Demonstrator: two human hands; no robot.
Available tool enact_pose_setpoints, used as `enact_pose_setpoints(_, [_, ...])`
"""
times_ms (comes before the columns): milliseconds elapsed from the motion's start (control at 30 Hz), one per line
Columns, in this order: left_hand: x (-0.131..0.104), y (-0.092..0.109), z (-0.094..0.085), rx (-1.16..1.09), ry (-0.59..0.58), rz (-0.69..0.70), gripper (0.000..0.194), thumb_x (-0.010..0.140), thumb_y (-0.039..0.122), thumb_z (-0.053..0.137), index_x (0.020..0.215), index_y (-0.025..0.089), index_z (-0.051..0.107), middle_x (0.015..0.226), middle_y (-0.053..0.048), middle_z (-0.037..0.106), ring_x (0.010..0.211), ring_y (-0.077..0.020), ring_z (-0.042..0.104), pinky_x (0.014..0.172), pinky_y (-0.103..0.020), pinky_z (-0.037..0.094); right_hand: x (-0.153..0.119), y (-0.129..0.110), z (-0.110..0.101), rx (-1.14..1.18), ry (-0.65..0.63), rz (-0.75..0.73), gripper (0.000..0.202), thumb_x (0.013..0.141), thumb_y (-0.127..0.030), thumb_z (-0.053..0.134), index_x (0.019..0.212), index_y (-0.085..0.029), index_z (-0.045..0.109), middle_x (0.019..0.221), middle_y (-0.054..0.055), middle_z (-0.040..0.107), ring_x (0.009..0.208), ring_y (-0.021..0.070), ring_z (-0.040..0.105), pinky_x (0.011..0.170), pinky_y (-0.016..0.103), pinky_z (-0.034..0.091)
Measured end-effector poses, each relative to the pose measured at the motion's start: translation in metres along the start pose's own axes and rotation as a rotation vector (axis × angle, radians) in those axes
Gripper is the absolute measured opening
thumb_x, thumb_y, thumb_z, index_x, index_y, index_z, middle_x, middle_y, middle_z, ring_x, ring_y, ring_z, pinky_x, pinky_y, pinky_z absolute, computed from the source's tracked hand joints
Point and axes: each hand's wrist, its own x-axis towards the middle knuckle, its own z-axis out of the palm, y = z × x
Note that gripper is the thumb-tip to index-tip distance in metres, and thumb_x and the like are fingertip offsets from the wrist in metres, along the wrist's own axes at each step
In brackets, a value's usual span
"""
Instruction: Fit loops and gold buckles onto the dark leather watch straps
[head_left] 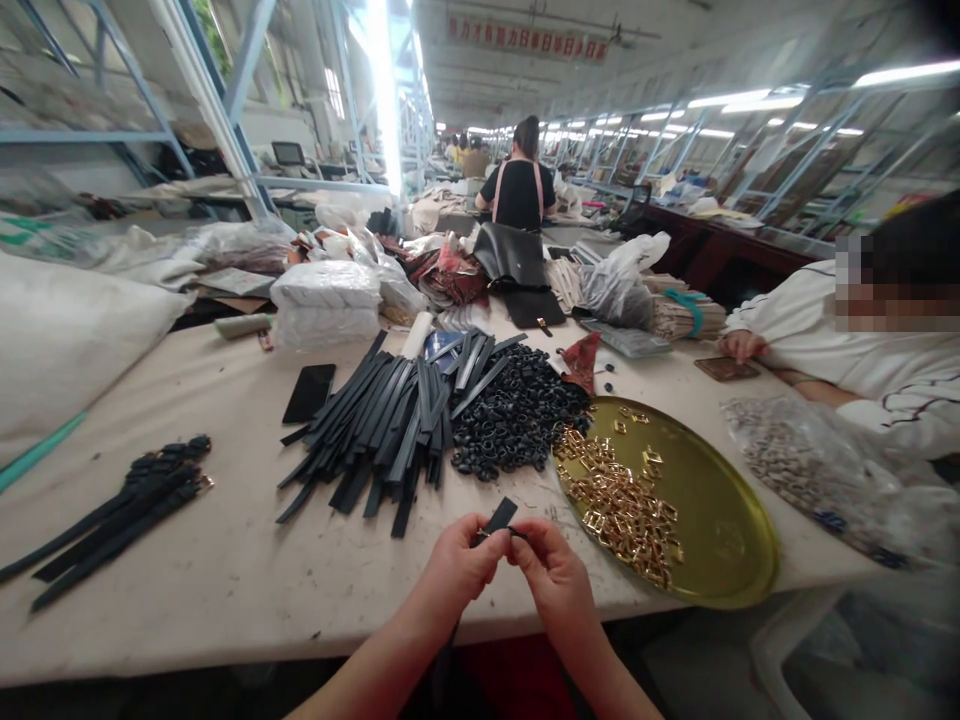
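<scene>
My left hand [471,558] is closed around a black strap [501,515]; its flat end sticks up past the fingers and its tail hangs below the table edge. A glint of metal shows by the left fingertips, perhaps a buckle. My right hand [551,560] pinches a small dark piece against the strap, which looks like a black loop but is mostly covered by fingers. Beyond both hands lie a pile of black straps [382,430] and a heap of black loops [517,410]. Gold buckles [626,510] fill the left side of a round gold tray [720,500] at right.
Several straps with buckles [142,500] lie at the left. A black phone [309,393] rests beside the strap pile. Plastic-wrapped bundles [326,300] and a black bag [511,260] stand behind. A person in white [802,310] sits at the right near a clear bag [802,450].
</scene>
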Motion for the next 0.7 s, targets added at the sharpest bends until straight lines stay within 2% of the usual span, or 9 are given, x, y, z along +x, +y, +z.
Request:
enact_pose_setpoints(133, [0.011, -0.006, 0.001, 0.001, -0.009, -0.01, 0.037, 0.066, 0.049, 0.052, 0.078, 0.015, 0.049, 0.037, 0.012, 0.032, 0.032, -0.004, 0.024, 0.034, -0.017, 0.019, 0.007, 0.005, -0.007, -0.114, -0.038, -0.008, 0.016, 0.072, -0.037, 0.062, 0.077, -0.022, 0.059, 0.071, 0.001, 0.063, 0.068, 0.0182, 0.057, 0.065, 0.029, 0.042])
enact_pose_setpoints(267, [0.015, -0.006, 0.002, 0.103, 0.008, -0.028, 0.033, 0.067, 0.048, 0.05, 0.075, 0.016, 0.048, 0.038, 0.011, 0.034, 0.033, -0.0052, 0.027, 0.034, -0.017, 0.021, 0.012, 0.003, -0.013, -0.229, -0.111, -0.006, 0.012, 0.074, -0.035, 0.059, 0.076, -0.023, 0.06, 0.07, 0.001, 0.064, 0.069, 0.0188, 0.057, 0.066, 0.029, 0.04])
enact_pose_setpoints(333, [0.013, -0.003, 0.001, 0.16, 0.009, -0.032, 0.03, 0.071, 0.046, 0.047, 0.074, 0.016, 0.048, 0.039, 0.01, 0.035, 0.033, -0.0057, 0.028, 0.035, -0.018, 0.022, 0.012, 0.002, -0.015, -0.205, -0.119, 0.017, 0.012, 0.072, -0.035, 0.062, 0.072, -0.023, 0.059, 0.066, 0.0, 0.062, 0.065, 0.018, 0.056, 0.064, 0.029, 0.04])
enact_pose_setpoints(433, [0.004, 0.002, -0.001, 0.265, 0.033, 0.05, 0.029, 0.078, 0.044, 0.039, 0.073, 0.016, 0.05, 0.043, 0.008, 0.038, 0.038, -0.0073, 0.033, 0.04, -0.019, 0.025, 0.011, -0.002, -0.016, 0.152, -0.119, 0.177, 0.021, 0.069, -0.039, 0.065, 0.072, -0.021, 0.055, 0.068, 0.0, 0.064, 0.061, 0.0152, 0.057, 0.062, 0.029, 0.042])
enact_pose_setpoints(567, [-0.012, 0.004, 0.0, 0.53, 0.109, 0.242, 0.028, 0.081, 0.04, 0.04, 0.07, 0.017, 0.053, 0.051, 0.004, 0.043, 0.05, -0.0096, 0.04, 0.049, -0.02, 0.027, 0.006, -0.007, -0.012, 0.758, -0.094, 0.436, 0.026, 0.065, -0.036, 0.071, 0.078, -0.022, 0.054, 0.085, 0.001, 0.066, 0.073, 0.0129, 0.059, 0.071, 0.028, 0.044])
enact_pose_setpoints(633, [-0.019, 0.002, 0.002, 0.59, 0.109, 0.27, 0.028, 0.082, 0.038, 0.039, 0.068, 0.018, 0.052, 0.054, 0.004, 0.044, 0.052, -0.01, 0.041, 0.05, -0.021, 0.025, 0.001, -0.007, -0.007, 0.876, -0.075, 0.503, 0.025, 0.064, -0.033, 0.072, 0.078, -0.022, 0.056, 0.082, -0.001, 0.064, 0.072, 0.0118, 0.058, 0.068, 0.025, 0.044])
enact_pose_setpoints(700, [-0.024, 0.001, 0.002, 0.618, 0.1, 0.271, 0.028, 0.082, 0.035, 0.037, 0.067, 0.018, 0.052, 0.054, 0.003, 0.044, 0.052, -0.0101, 0.041, 0.05, -0.021, 0.024, -0.006, -0.007, -0.004, 0.88, -0.066, 0.514, 0.022, 0.064, -0.032, 0.072, 0.076, -0.022, 0.057, 0.074, -0.003, 0.06, 0.063, 0.0103, 0.054, 0.06, 0.023, 0.043])
